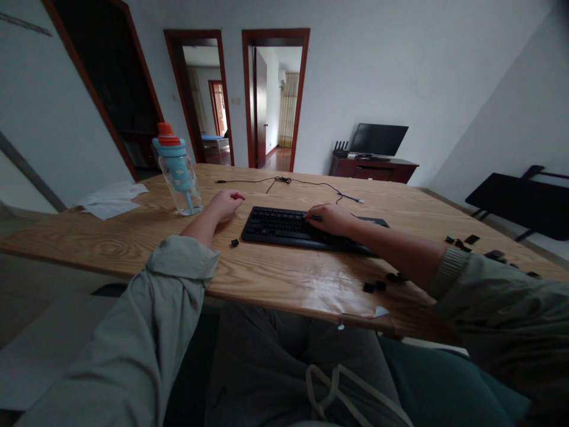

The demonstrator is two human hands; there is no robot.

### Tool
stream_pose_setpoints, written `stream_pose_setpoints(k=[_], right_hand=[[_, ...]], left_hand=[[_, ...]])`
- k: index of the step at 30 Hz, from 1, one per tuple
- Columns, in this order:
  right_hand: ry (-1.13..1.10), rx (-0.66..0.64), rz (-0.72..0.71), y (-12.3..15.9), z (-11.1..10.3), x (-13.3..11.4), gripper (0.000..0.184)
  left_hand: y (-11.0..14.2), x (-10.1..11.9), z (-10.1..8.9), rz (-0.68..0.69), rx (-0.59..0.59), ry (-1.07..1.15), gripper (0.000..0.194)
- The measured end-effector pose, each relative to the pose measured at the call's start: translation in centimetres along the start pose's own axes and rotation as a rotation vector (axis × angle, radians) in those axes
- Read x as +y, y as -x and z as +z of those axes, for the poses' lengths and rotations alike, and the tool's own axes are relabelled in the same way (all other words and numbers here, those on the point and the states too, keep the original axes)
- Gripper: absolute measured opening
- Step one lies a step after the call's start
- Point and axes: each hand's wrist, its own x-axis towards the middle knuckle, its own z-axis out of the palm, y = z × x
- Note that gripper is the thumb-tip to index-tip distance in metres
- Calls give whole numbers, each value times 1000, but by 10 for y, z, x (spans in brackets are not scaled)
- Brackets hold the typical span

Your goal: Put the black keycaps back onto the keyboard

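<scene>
A black keyboard (278, 226) lies on the wooden table (267, 267), its cable (288, 179) running to the far side. My right hand (331, 217) rests on the keyboard's right half with fingers curled down onto the keys; whether it grips anything is hidden. My left hand (226, 203) lies on the table left of the keyboard, loosely closed in a fist. One loose black keycap (235, 242) sits just in front of the keyboard's left corner. More keycaps (374, 286) lie beside my right forearm.
A clear bottle with blue and orange lid (178, 172) stands left of my left hand. White paper tissue (111, 198) lies at the far left. Several loose keycaps (464, 242) are scattered at the right edge. A TV (377, 140) stands behind.
</scene>
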Motion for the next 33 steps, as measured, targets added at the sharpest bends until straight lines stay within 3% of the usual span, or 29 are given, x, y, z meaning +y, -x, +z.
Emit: stream_pose_setpoints(k=[11,20,27,33], right_hand=[[-15,25,23,0,2,7,25],[-40,4,-49,-6,0,9,27],[-67,52,100,-7,6,5,23],[-78,39,83,-6,3,2,20]], left_hand=[[2,4,-1,-15,-10,-9,20],[1,-8,7,-79,-149,-50,31],[2,-3,5,-75,-126,-18,23],[1,-1,6,-129,-126,33,19]])
